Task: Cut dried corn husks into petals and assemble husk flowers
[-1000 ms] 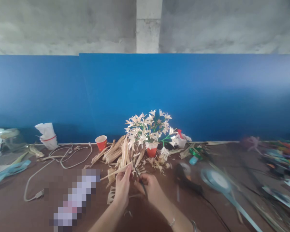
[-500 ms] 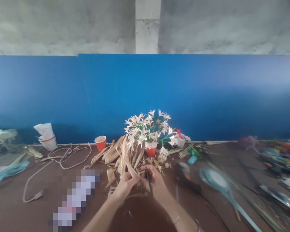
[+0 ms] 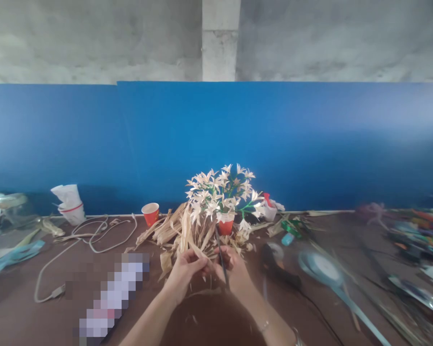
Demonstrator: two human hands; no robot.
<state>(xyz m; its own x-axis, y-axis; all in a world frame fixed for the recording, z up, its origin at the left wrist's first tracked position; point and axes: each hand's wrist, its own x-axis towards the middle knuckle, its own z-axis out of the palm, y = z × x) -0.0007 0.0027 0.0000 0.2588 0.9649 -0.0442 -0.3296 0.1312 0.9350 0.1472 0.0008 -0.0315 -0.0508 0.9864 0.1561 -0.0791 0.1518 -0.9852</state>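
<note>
My left hand point(image 3: 183, 275) is closed, pinching a pale strip of dried corn husk point(image 3: 198, 251) between thumb and fingers. Beside it, my right hand point(image 3: 235, 275) grips a long, thin dark tool point(image 3: 220, 253) that points up and away from me; its exact kind does not show. The right fingertips are close to the lower end of the strip, but I cannot tell if they touch it. Just beyond both hands lies a heap of dried husks point(image 3: 166, 231). Cream husk flowers on green stems point(image 3: 222, 194) stand in a red cup point(image 3: 225, 227) behind it.
An orange-red paper cup point(image 3: 150, 215) and a looped white cable point(image 3: 94, 246) are to the left. A dark glue gun-like tool point(image 3: 279, 269) with a cord and a pale blue ribbon roll point(image 3: 324, 268) lie on the right. A blue panel point(image 3: 166, 134) closes off the back.
My left hand has shifted slightly left, tilting its grip on the husk strip. The right hand, still with the dark tool, has moved a little to the right.
</note>
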